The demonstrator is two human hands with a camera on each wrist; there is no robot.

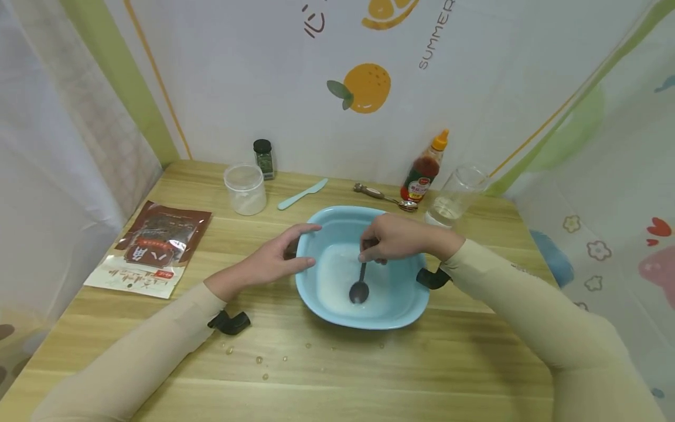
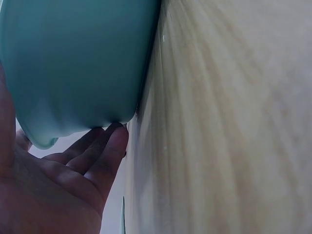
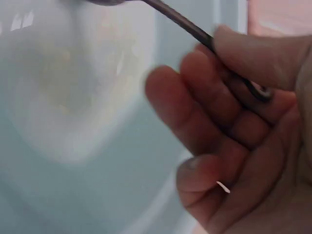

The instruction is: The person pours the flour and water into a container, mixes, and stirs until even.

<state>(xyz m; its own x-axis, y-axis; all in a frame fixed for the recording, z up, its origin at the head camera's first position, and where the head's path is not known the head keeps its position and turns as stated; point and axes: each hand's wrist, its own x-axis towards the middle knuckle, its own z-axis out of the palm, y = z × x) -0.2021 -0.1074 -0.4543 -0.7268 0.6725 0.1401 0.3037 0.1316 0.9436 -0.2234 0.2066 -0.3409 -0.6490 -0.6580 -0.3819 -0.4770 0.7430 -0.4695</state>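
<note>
A light blue basin (image 1: 343, 319) stands on the table with a milky white liquid (image 1: 332, 281) inside. At its left side, my left hand (image 1: 271, 255) steadies it, thumb and forefinger at the rim. Lower down, the other fingers (image 2: 109, 151) press on the basin's outer wall in the left wrist view. Over the basin, my right hand (image 1: 392, 237) pinches a dark spoon (image 1: 359, 291) by its handle. The spoon's bowl is down at the liquid. In the right wrist view the handle (image 3: 183, 22) runs between thumb and fingers, and its end shows beyond the thumb.
Behind the basin are a lidded clear jar (image 1: 246, 190), a spice bottle (image 1: 263, 159), a mint-green knife (image 1: 303, 194), a metal spoon (image 1: 385, 196), a sauce bottle (image 1: 423, 170) and a glass (image 1: 454, 196). A brown-and-white packet (image 1: 153, 249) lies left. Water drops dot the table front (image 1: 369, 381).
</note>
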